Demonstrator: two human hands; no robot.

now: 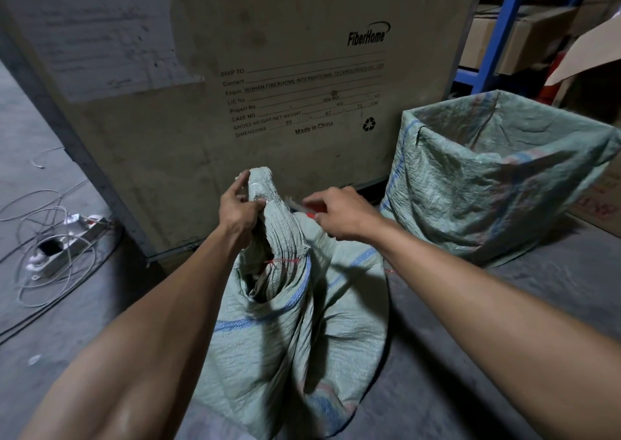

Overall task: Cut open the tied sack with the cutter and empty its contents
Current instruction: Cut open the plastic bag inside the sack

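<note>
A green woven sack (302,332) with blue stripes stands on the concrete floor in front of me. My left hand (239,212) grips its bunched neck (265,187) and holds it upright. A red string (282,260) hangs loose on the fabric lower down, beside a dark gap in the folds. My right hand (339,212) is closed on a red cutter (307,208), its blade pointing left at the neck just below my left hand. The sack's contents are hidden.
A second green sack (497,177) stands open to the right. A large FiberHome cardboard crate (235,69) rises right behind. White cables and a power strip (67,238) lie on the floor at left. Blue shelving (500,32) with boxes stands at the back right.
</note>
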